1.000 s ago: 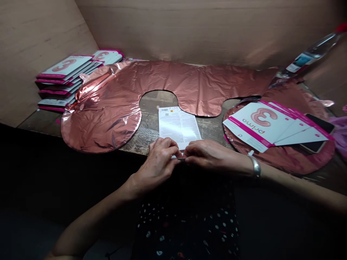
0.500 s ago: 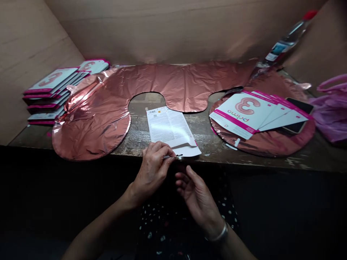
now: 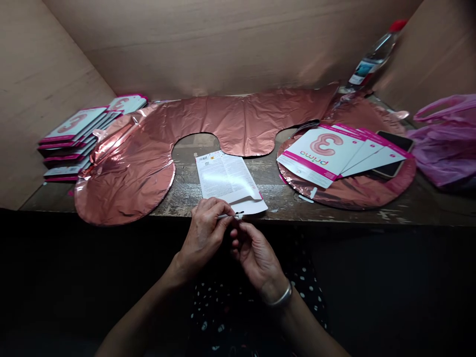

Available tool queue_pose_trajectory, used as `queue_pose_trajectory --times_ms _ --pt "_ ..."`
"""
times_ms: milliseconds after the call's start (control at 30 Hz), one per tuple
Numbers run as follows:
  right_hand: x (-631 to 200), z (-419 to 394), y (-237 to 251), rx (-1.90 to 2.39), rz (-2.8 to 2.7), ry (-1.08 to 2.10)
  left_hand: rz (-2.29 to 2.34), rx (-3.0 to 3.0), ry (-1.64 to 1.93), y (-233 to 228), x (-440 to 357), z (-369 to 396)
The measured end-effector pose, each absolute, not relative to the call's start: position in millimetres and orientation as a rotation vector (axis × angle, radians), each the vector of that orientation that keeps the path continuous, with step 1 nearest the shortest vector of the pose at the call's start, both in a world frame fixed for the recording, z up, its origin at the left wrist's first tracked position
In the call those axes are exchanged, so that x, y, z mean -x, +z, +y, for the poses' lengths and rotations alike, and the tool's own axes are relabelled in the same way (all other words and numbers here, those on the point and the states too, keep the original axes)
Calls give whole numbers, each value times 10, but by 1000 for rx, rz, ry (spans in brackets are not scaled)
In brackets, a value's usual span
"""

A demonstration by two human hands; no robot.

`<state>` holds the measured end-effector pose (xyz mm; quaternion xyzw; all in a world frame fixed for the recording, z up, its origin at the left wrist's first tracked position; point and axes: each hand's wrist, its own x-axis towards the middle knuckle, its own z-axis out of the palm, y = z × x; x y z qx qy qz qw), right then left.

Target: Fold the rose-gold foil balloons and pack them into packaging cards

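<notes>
A white printed cardboard packet (image 3: 226,176) lies at the table's front edge, its flap end toward me. My left hand (image 3: 206,225) is closed on that near end, thumb and forefinger pinched together beside the hang hole. A small white tab (image 3: 240,215) shows at the hole. My right hand (image 3: 258,253) has come up just below it, thumb and forefinger pinched at the tab, the other fingers curled. Behind the packet spreads a large flat rose-gold foil balloon (image 3: 245,121), shaped like a 3.
Several packets (image 3: 72,126) are stacked at the left. More packets (image 3: 320,151) and a phone (image 3: 394,148) lie on the balloon's right end. A red-capped bottle (image 3: 374,57) stands behind them; a pink plastic bag (image 3: 442,144) sits far right. Wooden panels (image 3: 230,44) enclose the back and sides.
My right hand has moved up and left to meet my left hand at the packet's near end, its fingers closing. My left hand keeps its grip. The view has shifted slightly.
</notes>
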<state>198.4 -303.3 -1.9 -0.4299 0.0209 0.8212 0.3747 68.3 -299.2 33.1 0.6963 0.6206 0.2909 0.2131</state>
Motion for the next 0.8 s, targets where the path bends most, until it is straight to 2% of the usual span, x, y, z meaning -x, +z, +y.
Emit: queue_pose_trajectory --times_ms 267,633,800 --pt "-1936 -3073 -87 1019 93 2120 1737 -1959 843 296 -670 -2992" --pt "-1860 -3206 -143 1022 -135 2018 1744 -2062 833 247 -633 -3006" --pt "-1839 -3281 -200 1087 -127 2093 1774 -2188 878 139 -598 -2998"
